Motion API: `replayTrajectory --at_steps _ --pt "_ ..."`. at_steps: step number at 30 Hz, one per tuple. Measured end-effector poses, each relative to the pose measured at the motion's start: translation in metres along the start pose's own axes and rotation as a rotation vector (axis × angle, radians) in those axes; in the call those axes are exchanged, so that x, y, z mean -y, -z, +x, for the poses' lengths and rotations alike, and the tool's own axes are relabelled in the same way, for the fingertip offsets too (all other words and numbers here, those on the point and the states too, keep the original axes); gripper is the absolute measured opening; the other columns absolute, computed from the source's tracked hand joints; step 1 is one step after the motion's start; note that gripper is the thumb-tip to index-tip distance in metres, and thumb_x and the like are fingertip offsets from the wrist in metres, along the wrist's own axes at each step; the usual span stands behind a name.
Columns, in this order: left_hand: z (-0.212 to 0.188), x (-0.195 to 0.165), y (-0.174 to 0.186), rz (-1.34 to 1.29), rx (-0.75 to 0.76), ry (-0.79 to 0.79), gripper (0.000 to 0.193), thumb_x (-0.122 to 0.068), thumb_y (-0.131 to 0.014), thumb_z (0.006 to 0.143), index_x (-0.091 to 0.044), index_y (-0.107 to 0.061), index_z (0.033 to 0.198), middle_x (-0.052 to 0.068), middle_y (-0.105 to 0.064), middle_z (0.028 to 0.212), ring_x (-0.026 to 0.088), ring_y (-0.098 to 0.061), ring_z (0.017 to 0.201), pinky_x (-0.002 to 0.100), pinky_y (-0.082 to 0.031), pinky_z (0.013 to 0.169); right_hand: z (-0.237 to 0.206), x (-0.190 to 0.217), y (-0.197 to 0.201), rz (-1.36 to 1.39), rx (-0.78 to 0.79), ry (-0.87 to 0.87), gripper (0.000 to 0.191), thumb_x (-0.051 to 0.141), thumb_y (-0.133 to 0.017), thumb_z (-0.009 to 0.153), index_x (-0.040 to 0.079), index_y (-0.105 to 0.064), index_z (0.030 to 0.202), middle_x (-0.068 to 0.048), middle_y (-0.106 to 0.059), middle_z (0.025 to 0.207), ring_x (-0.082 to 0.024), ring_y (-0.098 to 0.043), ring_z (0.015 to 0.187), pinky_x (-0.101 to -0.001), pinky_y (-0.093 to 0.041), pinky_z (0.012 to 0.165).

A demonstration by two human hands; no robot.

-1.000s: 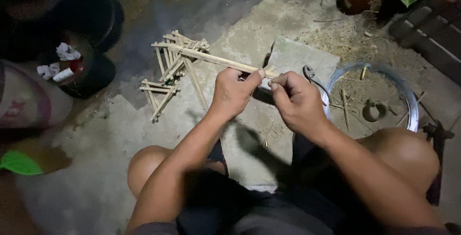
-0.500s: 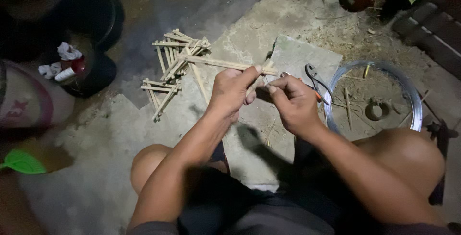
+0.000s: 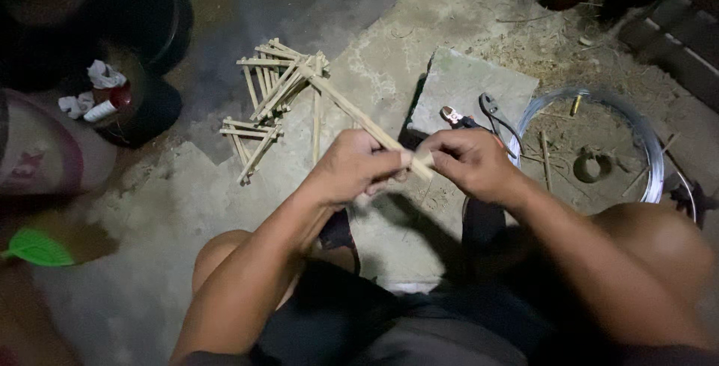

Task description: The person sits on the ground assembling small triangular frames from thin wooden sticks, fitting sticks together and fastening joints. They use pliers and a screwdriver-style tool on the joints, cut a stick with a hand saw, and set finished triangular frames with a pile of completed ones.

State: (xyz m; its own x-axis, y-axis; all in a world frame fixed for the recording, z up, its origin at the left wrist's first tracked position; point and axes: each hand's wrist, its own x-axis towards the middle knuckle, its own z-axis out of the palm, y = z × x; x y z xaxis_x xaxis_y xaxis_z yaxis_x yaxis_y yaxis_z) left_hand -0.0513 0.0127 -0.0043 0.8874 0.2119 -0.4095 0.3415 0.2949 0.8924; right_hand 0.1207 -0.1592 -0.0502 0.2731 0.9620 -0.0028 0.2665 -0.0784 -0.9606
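Since the earlier frame, the near end of the bamboo stick [image 3: 358, 114] has been drawn lower and closer to the body, and both hands have come down with it. At far left, a green leaf [image 3: 36, 248] and a dark pot holding white scraps [image 3: 97, 89] are seen on the ground. Further right, a frame of lashed bamboo strips [image 3: 273, 104] lies on the concrete, touching the stick's far end. The stick is gripped near its close end by the left hand [image 3: 352, 168], fingers clenched around it; its long axis runs from that grip up and leftward, away from the body, toward the frame. The very tip is pinched by the right hand [image 3: 468, 162], thumb and fingers closed on it (whether wire is also held cannot be told). The hands are nearly touching, the left being nearer the stick's length. Beyond the right hand, pliers [image 3: 468, 120] rest on a flat stone slab [image 3: 472, 85], and a coil of wire [image 3: 599, 145] lies at right.
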Motion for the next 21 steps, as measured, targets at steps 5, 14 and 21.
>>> replayTrajectory --at_steps 5,14,21 --pt "-0.011 -0.002 -0.002 0.468 0.029 -0.190 0.025 -0.022 -0.072 0.085 -0.002 -0.077 0.098 0.002 -0.071 0.076 0.009 -0.063 0.070 0.027 -0.053 0.063 0.018 0.023 0.010 -0.332 0.113 0.191 0.012 0.013 -0.072 0.090 0.006 -0.074 0.099 -0.009 -0.075 0.090 -0.025 -0.072 0.080 -0.0347 -0.055 0.071" --pt "-0.006 -0.018 -0.008 0.761 -0.334 0.007 0.040 -0.044 -0.071 0.076 -0.012 -0.078 0.098 0.013 -0.075 0.081 0.026 -0.073 0.075 0.038 -0.056 0.071 0.026 0.043 0.007 -0.597 -0.045 0.395 0.016 0.007 -0.072 0.081 0.006 -0.074 0.096 -0.012 -0.071 0.085 -0.034 -0.070 0.078 -0.0433 -0.055 0.069" --pt "0.005 -0.008 -0.012 0.864 -0.502 0.013 0.041 -0.050 -0.069 0.080 -0.016 -0.080 0.100 0.015 -0.077 0.093 0.036 -0.073 0.090 0.044 -0.056 0.079 0.015 0.035 -0.012 -0.457 -0.219 0.204 0.004 0.007 -0.068 0.092 0.003 -0.070 0.095 -0.016 -0.070 0.080 -0.029 -0.069 0.070 -0.0382 -0.054 0.064"
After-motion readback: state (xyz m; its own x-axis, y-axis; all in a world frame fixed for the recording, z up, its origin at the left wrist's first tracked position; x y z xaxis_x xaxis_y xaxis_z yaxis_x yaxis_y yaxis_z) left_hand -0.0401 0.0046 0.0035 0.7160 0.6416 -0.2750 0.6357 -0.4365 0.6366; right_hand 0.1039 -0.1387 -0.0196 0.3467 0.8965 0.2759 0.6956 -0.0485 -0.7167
